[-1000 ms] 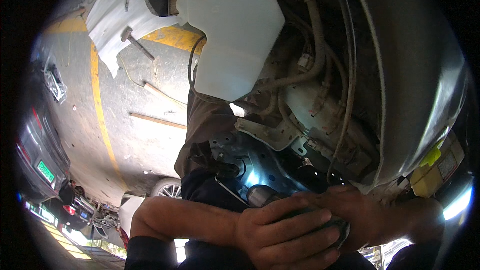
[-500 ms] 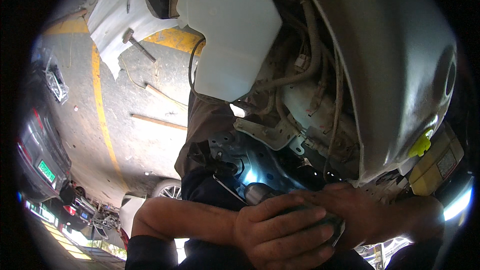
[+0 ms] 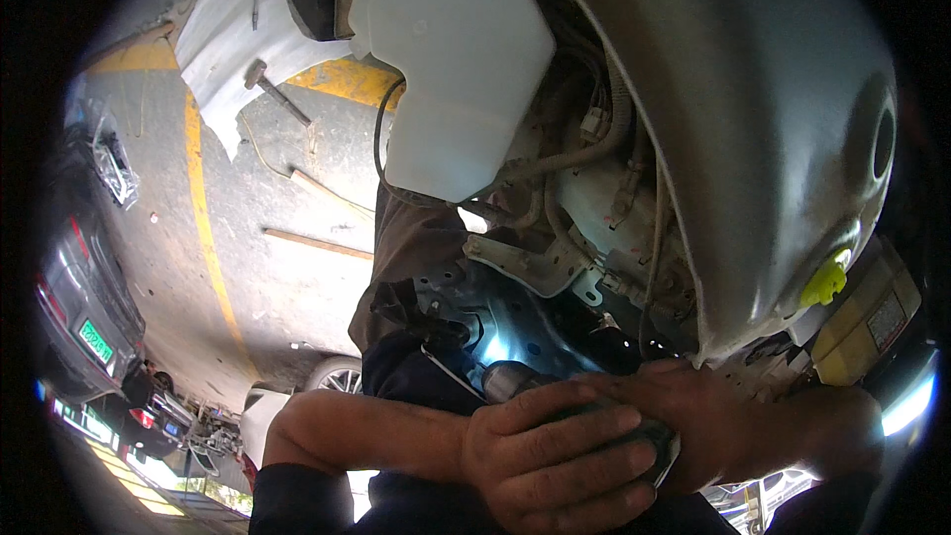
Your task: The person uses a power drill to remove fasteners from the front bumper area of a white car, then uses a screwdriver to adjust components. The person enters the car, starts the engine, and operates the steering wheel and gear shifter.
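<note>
Left hand (image 3: 560,456) wrapped over a power tool (image 3: 507,382), fingers curled closed on its body. Right hand (image 3: 684,411) is up against the same tool from the other side – its fingers are mostly hidden, can't tell how closed. Tool sits low centre, grey nose angled up-left toward a dark metal part (image 3: 520,322) with a bright patch of light on it. Looks like the lining-up or driving step; tip contact isn't visible. Next move probably calls for a steady two-hand hold, nose square to the metal, clear of the thin rod (image 3: 449,373) beside it.

Past that: pale bracket (image 3: 525,266), then white plastic tank (image 3: 456,69) and hose (image 3: 577,160), with a curved silver panel (image 3: 733,109) on the right. Far off, a hammer (image 3: 275,91) on the floor.

Vs a second ago: hands and tool practically unchanged. Silver panel has shifted left in view – it now covers more of the hoses, and its yellow-green tab (image 3: 824,282) moved with it.
</note>
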Demonstrator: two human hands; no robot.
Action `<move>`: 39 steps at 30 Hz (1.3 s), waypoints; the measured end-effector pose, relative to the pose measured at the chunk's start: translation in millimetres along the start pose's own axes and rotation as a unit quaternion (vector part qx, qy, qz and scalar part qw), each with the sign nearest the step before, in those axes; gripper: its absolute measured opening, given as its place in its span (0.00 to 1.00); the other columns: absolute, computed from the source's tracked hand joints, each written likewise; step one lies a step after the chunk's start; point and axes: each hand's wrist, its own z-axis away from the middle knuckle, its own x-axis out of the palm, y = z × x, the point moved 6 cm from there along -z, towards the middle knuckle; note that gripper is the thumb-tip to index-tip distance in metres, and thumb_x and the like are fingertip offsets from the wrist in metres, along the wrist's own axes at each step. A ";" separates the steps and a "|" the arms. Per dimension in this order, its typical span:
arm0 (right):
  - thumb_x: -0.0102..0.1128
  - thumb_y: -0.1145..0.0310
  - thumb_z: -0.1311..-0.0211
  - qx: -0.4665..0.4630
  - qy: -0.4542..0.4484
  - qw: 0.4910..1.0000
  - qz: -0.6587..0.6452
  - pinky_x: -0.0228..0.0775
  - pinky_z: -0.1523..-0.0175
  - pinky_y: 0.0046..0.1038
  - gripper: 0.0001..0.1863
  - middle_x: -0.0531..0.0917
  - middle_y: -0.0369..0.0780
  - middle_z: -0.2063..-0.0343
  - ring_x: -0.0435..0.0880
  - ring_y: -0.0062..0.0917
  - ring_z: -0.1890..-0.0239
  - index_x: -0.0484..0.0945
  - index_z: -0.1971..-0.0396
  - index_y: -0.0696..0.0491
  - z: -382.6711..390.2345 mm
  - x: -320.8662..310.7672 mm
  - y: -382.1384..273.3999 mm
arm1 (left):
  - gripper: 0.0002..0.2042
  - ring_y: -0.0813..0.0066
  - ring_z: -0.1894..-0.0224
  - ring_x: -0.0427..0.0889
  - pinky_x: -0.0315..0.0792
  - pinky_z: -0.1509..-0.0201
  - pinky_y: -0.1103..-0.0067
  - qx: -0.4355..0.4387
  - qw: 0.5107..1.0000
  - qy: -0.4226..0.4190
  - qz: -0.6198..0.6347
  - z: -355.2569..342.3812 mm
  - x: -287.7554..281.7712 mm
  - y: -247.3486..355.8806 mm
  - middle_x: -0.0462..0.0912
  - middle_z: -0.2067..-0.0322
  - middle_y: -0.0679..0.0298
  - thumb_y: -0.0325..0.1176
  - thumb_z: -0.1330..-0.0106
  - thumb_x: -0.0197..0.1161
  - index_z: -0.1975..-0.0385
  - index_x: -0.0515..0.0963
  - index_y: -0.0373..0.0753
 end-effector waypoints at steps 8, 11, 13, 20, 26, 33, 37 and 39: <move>0.81 0.55 0.50 0.003 -0.008 1.000 0.029 0.67 0.33 0.45 0.58 0.76 0.50 0.38 0.79 0.43 0.39 0.54 0.25 0.57 1.9 -0.8 0.4 | 0.15 0.57 0.42 0.84 0.79 0.40 0.56 0.007 1.000 0.003 -0.004 -3.2 -0.6 -1.5 0.82 0.46 0.59 0.40 0.29 0.61 0.44 0.77 0.48; 0.81 0.54 0.50 0.019 -0.029 0.998 0.048 0.67 0.33 0.45 0.58 0.77 0.50 0.38 0.80 0.42 0.40 0.54 0.25 0.58 -1.0 -2.3 1.1 | 0.15 0.57 0.42 0.84 0.78 0.40 0.56 0.000 1.000 0.002 0.000 -2.2 -2.6 -2.0 0.82 0.45 0.59 0.39 0.29 0.62 0.45 0.77 0.47; 0.82 0.54 0.51 0.032 -0.032 0.998 0.043 0.66 0.33 0.45 0.58 0.78 0.50 0.40 0.81 0.42 0.40 0.54 0.25 0.58 0.3 -0.2 1.0 | 0.15 0.57 0.42 0.84 0.79 0.40 0.56 0.002 1.000 -0.009 0.007 -3.6 -4.1 -1.6 0.82 0.46 0.59 0.38 0.30 0.63 0.45 0.78 0.47; 0.78 0.58 0.52 0.052 -0.043 0.998 -0.006 0.78 0.41 0.45 0.42 0.84 0.51 0.51 0.85 0.48 0.47 0.69 0.36 0.53 -4.6 -6.8 -3.5 | 0.13 0.57 0.45 0.85 0.82 0.45 0.60 -0.018 1.000 0.016 0.008 -16.9 -5.3 -2.3 0.83 0.49 0.56 0.35 0.32 0.66 0.50 0.80 0.43; 0.78 0.61 0.47 0.016 0.040 0.998 0.034 0.80 0.41 0.40 0.32 0.85 0.48 0.54 0.87 0.40 0.48 0.74 0.44 0.55 5.0 -0.6 -12.1 | 0.16 0.60 0.46 0.83 0.80 0.46 0.67 -0.003 0.998 0.056 0.018 -22.6 -0.1 -4.8 0.81 0.48 0.52 0.34 0.30 0.63 0.45 0.79 0.36; 0.80 0.62 0.48 -0.065 0.141 0.987 0.036 0.83 0.48 0.35 0.33 0.86 0.46 0.54 0.89 0.38 0.52 0.75 0.44 0.57 11.3 6.0 0.3 | 0.12 0.60 0.52 0.88 0.84 0.51 0.66 0.031 0.996 0.081 -0.018 -22.9 2.3 0.5 0.85 0.54 0.52 0.34 0.32 0.66 0.52 0.82 0.37; 0.81 0.62 0.49 -0.097 0.235 0.962 0.095 0.84 0.48 0.35 0.40 0.85 0.47 0.52 0.89 0.39 0.52 0.71 0.38 0.58 18.7 1.8 -8.2 | 0.12 0.59 0.51 0.87 0.84 0.51 0.66 0.019 0.998 0.057 -0.027 -26.6 0.6 -1.0 0.84 0.53 0.53 0.35 0.33 0.67 0.53 0.81 0.38; 0.81 0.61 0.49 -0.079 0.231 0.965 0.100 0.84 0.48 0.36 0.43 0.85 0.48 0.51 0.88 0.40 0.51 0.68 0.35 0.57 18.8 1.7 -7.3 | 0.13 0.59 0.49 0.87 0.84 0.52 0.66 0.011 0.997 0.068 -0.026 -23.1 1.5 -0.5 0.84 0.53 0.52 0.35 0.33 0.67 0.52 0.81 0.38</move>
